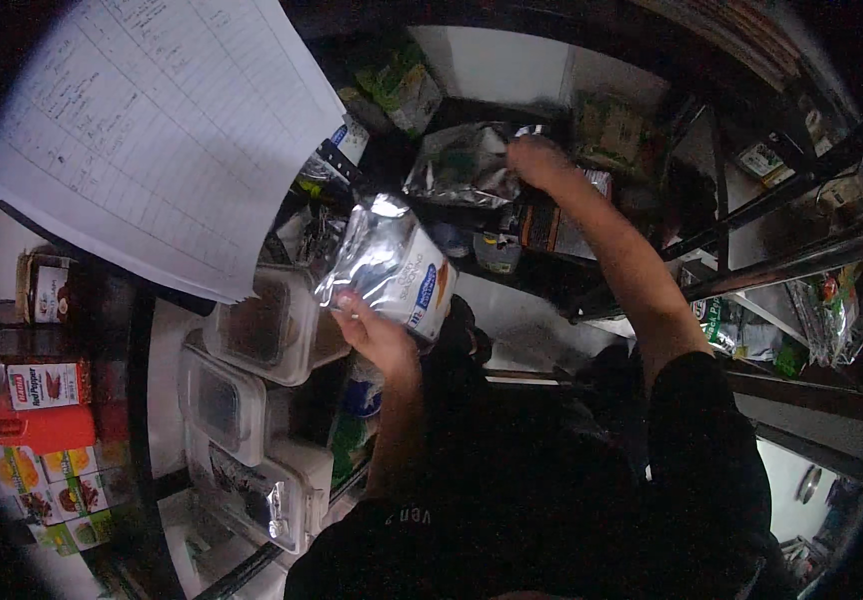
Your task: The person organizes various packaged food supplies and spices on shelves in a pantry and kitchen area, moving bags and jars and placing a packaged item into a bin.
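My left hand (375,330) grips the crumpled end of a silvery McCormick seasoning pouch (409,274), its printed label facing up. Farther out, on the right, my right hand (542,161) is closed on the edge of a clear and silvery plastic bag (465,165) at the dark shelf. What that bag contains is too dim to tell. A box with orange stripes (540,227) lies below my right forearm, and a small round tub (497,251) stands beside it.
Handwritten ruled sheets (154,142) hang at upper left. Lidded plastic bins (229,405) are stacked on the left, beyond a dark rack post. Jars, a red pepper container (45,385) and small boxes (64,487) stand farther left. Metal shelf rails (784,259) with bagged goods run along the right.
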### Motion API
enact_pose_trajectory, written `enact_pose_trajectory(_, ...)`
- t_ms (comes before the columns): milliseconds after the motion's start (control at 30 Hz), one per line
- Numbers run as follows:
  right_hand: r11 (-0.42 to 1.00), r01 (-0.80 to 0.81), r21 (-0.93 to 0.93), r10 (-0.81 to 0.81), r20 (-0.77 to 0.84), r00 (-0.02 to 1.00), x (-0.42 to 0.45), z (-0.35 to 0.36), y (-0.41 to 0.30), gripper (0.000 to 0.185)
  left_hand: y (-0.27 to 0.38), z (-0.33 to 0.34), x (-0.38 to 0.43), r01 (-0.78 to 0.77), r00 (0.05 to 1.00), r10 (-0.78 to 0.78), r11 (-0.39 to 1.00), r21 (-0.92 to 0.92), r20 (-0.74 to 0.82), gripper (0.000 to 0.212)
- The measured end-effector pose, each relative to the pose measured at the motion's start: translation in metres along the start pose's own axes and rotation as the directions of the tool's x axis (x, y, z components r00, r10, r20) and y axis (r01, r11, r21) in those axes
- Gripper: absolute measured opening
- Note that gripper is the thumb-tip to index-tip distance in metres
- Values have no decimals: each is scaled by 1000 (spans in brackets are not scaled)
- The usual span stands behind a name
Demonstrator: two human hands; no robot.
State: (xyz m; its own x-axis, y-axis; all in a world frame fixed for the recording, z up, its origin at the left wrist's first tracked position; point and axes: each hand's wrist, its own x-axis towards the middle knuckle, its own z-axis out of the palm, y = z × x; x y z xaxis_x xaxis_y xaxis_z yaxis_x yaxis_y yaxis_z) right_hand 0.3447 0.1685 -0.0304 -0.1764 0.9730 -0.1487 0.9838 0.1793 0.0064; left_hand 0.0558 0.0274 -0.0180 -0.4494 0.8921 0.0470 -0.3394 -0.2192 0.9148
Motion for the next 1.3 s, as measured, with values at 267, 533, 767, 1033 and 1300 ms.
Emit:
enact_pose_trajectory(267, 71, 254, 965, -117, -245, 962, -96, -52, -46, 79, 8, 58, 5, -264, 893, 85, 894, 361, 443, 24)
enact_pose_trajectory(533, -194, 376, 906, 718, -130, 684, -90, -83, -37, 65, 11, 72, 121, -192, 978, 186, 980, -48, -97, 49)
enact_pose_trajectory(767, 5, 311, 950, 838, -174, 518, -68, -79, 9, 60, -133, 68, 285, -186, 980, 196, 791, 582, 48, 49)
enact_pose_trajectory(1033, -32, 254, 967, 835, -114, 539, -59, -87, -1, 85, -196, 26, 371, -195, 978, 193, 980, 24, 74, 58)
enact_pose_trajectory(1300, -193, 210, 959, 833, 47, 551, -66, -72, 8, 92, -105, 65, 234, -578, 769, 227, 646, 498, 598, 51)
